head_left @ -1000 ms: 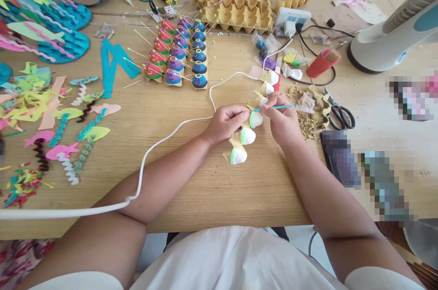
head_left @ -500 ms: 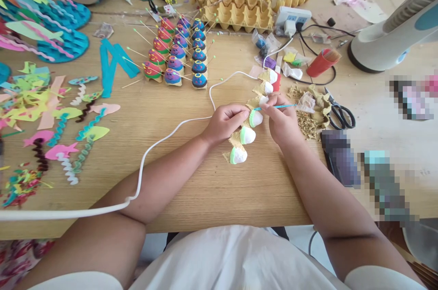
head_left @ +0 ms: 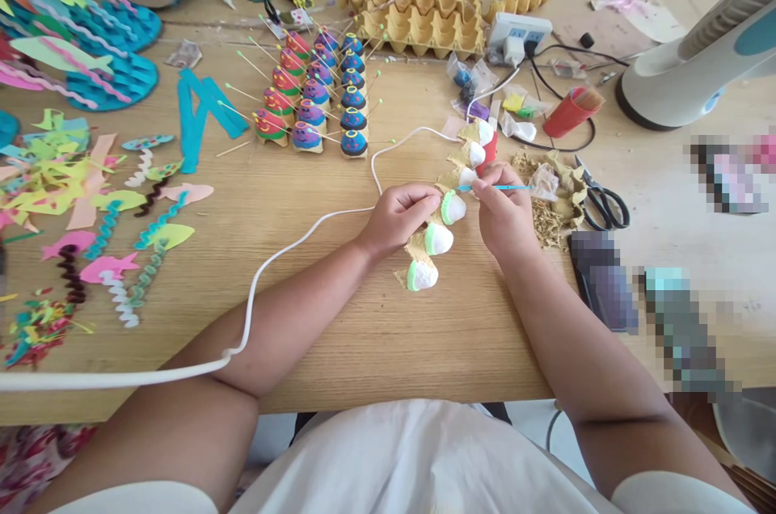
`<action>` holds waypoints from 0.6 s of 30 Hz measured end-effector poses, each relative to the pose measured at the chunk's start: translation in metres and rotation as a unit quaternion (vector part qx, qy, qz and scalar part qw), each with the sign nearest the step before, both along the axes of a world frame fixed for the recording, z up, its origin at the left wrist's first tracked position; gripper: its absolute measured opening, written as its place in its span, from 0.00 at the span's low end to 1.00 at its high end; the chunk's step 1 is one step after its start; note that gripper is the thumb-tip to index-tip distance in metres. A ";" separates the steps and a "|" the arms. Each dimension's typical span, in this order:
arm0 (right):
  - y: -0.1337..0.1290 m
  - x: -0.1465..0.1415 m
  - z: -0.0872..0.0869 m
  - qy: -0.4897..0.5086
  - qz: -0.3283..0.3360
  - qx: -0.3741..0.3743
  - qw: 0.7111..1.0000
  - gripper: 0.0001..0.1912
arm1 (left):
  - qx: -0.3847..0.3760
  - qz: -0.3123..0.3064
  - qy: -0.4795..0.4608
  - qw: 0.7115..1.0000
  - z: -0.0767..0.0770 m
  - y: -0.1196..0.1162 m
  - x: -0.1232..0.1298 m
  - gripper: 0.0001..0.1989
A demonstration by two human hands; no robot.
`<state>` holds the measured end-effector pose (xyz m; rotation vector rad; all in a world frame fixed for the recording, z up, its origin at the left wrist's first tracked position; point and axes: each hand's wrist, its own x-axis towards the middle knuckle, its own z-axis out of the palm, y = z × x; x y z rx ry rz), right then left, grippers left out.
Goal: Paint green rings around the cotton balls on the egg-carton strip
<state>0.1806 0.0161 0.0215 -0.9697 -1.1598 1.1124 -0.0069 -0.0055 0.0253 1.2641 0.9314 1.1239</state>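
Observation:
A strip of egg carton (head_left: 418, 243) runs up the middle of the table, its cups covered in white. Around the bases of the three nearest cups goes a light green band; the green-banded cup (head_left: 453, 208) farthest from me lies between my hands. My left hand (head_left: 403, 215) pinches the strip's left edge beside that cup. In the fingers of my right hand (head_left: 502, 203) is a thin blue stick tool (head_left: 512, 187), its tip pointing left, close to the cup's upper edge. Whether the tip touches the green band I cannot tell.
Painted egg-carton caterpillars (head_left: 312, 111) with pins stand behind. Egg trays (head_left: 418, 9), a power strip (head_left: 520, 31), a red cup (head_left: 573, 111), scissors (head_left: 600, 195) and a white fan-like stand (head_left: 672, 69) surround the work. A white cable (head_left: 291, 235) crosses left; paper cutouts (head_left: 115, 267) lie there.
My right hand and the blue tool have shifted slightly right, drawing the tip back from the cup. My left hand stays in place on the strip.

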 end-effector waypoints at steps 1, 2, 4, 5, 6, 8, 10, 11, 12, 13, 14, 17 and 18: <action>0.000 0.001 -0.001 -0.007 0.000 0.003 1.000 0.23 | 0.004 0.000 0.002 1.000 0.000 0.000 0.000 0.13; 0.001 0.002 -0.003 -0.014 0.001 0.008 1.000 0.23 | 0.007 -0.001 0.004 1.000 0.001 0.000 0.000 0.13; 0.001 0.003 -0.006 -0.028 0.003 0.019 0.999 0.22 | 0.006 -0.005 0.005 1.000 0.002 0.000 0.000 0.13; 0.001 0.004 -0.008 -0.035 0.005 0.024 0.999 0.22 | 0.003 -0.005 0.005 1.000 0.002 0.000 0.001 0.13; 0.001 0.005 -0.009 -0.039 0.007 0.028 0.999 0.21 | 0.000 -0.004 0.004 1.000 0.003 0.000 0.001 0.13; 0.001 0.005 -0.011 -0.043 0.012 0.031 0.999 0.20 | -0.003 -0.001 0.003 1.000 0.004 -0.001 0.001 0.13; 0.001 0.006 -0.011 -0.039 0.018 0.032 0.999 0.20 | -0.001 0.001 0.002 1.000 0.004 -0.001 0.001 0.13; 0.001 0.006 -0.011 -0.037 0.020 0.033 0.999 0.19 | 0.001 0.001 0.002 1.000 0.004 -0.001 0.001 0.13; 0.001 0.006 -0.011 -0.037 0.021 0.033 0.999 0.20 | 0.001 0.000 0.002 1.000 0.003 -0.001 0.001 0.13; 0.000 0.006 -0.011 -0.038 0.020 0.034 0.998 0.20 | 0.001 0.000 0.002 1.000 0.003 -0.001 0.001 0.13; 0.000 0.006 -0.011 -0.041 0.017 0.036 0.998 0.21 | 0.001 0.001 0.003 1.000 0.003 -0.001 0.001 0.13; 0.000 0.005 -0.009 -0.042 0.012 0.035 0.998 0.23 | 0.000 0.003 0.005 1.000 0.001 -0.001 0.001 0.13; 0.000 0.004 -0.009 -0.037 0.013 0.035 0.999 0.23 | -0.001 0.003 0.005 1.000 0.001 0.000 0.001 0.13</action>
